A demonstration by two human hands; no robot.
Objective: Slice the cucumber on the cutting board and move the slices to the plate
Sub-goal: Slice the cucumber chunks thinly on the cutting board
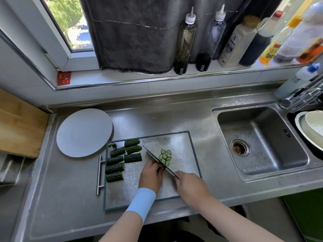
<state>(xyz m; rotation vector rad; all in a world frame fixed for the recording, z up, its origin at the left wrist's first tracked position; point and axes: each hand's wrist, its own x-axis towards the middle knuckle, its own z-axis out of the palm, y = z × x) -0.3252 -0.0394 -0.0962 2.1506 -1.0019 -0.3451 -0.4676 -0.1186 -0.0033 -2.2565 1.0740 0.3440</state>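
Cucumber chunks (pixel 120 159) lie left on the cutting board (pixel 181 145), slices (pixel 165 157) fanned right of the knife (pixel 156 158); right hand (pixel 190 187) grips its handle, left hand (pixel 151 174) curls over a mostly hidden cucumber piece (pixel 160 169) at the blade: tuck fingertips, cut thin, even strokes.

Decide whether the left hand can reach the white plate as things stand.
Probably yes: the plate lies leftward of the left hand, with only low cucumber chunks between them.
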